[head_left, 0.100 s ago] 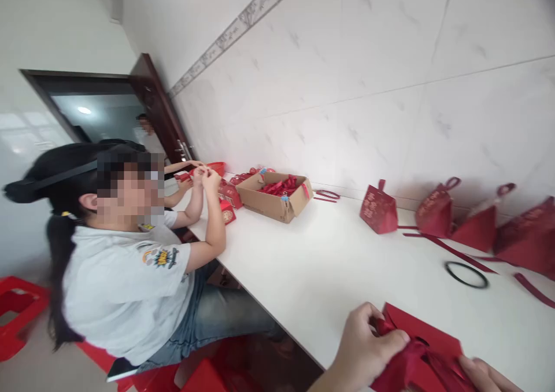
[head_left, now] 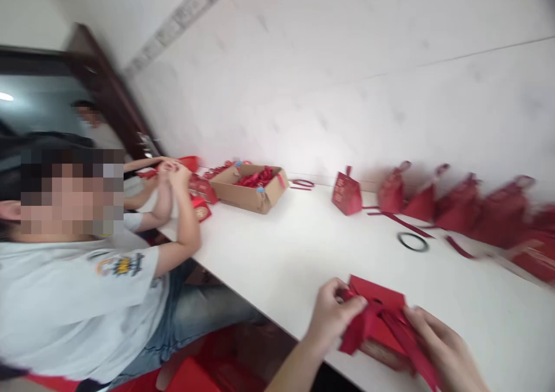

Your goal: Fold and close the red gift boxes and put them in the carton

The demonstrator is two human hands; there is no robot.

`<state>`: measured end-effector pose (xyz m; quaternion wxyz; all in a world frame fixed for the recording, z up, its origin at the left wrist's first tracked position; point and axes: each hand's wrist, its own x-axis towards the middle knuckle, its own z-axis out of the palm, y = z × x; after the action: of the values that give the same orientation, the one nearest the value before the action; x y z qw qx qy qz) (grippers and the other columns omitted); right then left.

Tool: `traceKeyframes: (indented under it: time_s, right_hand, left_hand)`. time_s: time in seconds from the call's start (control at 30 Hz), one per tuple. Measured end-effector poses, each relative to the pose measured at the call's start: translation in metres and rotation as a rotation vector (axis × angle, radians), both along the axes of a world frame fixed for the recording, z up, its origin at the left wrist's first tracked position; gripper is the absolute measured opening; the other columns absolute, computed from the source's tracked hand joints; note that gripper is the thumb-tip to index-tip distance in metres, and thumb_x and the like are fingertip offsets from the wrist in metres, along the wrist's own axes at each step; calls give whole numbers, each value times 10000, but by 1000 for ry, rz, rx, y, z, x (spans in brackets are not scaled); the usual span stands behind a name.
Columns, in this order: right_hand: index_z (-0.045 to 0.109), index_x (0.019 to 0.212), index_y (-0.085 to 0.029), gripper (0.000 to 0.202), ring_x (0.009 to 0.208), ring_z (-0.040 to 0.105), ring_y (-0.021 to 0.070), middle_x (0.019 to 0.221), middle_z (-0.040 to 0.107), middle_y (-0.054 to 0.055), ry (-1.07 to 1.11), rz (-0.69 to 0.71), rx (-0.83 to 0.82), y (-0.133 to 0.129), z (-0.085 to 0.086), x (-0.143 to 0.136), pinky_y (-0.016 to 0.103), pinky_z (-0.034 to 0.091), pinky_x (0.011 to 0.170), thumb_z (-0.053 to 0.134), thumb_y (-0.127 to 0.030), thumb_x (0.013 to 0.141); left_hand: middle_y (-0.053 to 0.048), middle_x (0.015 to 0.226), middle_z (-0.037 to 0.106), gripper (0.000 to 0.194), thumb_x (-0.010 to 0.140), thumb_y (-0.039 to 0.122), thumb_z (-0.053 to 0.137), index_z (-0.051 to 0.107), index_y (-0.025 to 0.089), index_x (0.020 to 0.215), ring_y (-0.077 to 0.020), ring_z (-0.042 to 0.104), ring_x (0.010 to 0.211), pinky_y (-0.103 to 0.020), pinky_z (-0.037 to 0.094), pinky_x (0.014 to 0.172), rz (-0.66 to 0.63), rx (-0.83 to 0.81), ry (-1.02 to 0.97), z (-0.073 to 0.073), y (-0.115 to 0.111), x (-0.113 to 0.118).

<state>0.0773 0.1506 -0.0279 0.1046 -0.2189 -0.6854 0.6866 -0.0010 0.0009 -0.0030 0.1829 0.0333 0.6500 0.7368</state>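
A red box (head_left: 381, 291) rests near the front edge of the white table (head_left: 277, 253), with a dark red ribbon (head_left: 405, 334) passing through a hole in its top. My left hand (head_left: 333, 314) pinches the ribbon at the box's left side. At the right side, my right hand (head_left: 437, 334) has its fingers against the box and ribbon; the fingertips are partly hidden, so its hold is unclear. A black ring (head_left: 413, 242) lies on the table beyond the box.
Several red pouch-like boxes (head_left: 459, 204) stand along the wall, with loose ribbon strips before them. A cardboard box (head_left: 240, 195) of red ribbons sits farther left. A seated person (head_left: 87, 288) works at the left, and another person's arm shows behind.
The view has swung right, so the whole scene sits farther left and more boxes show at the right. My right hand is more fully in view beside the box.
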Motion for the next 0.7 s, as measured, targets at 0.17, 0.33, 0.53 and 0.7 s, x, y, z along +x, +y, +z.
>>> traceKeyframes:
  time_s: [0.17,0.33,0.53,0.7]
  right_hand:
    - [475,583,-167,541,449,359,87,507,443,-21,98,23,-181,-1,6,-8,196,264,429,692,-648,704]
    - [436,589,-180,541,458,316,80,511,414,-38,131,-12,-213,-4,9,-9,207,260,449,677,-645,723]
    - [433,601,-183,540,471,285,79,529,398,-47,195,-34,-202,-7,13,-7,217,244,461,698,-643,700]
    - [393,620,-192,539,456,245,73,521,349,-62,198,-49,-188,-9,10,-7,217,209,449,643,-651,752]
  left_hand:
    - [27,621,504,387,700,487,680,470,163,678,-91,463,580,-194,366,558,-31,51,-25,1,-3,-2]
    - [19,659,538,412,720,529,691,486,173,739,-107,503,591,-198,402,542,-25,23,-18,-2,-5,1]
    - [25,687,530,415,733,548,677,486,181,765,-101,501,597,-189,407,532,25,10,42,-10,-6,2]
    - [41,642,496,387,747,518,670,476,183,747,-88,470,550,-178,373,495,-5,12,54,-8,-6,1]
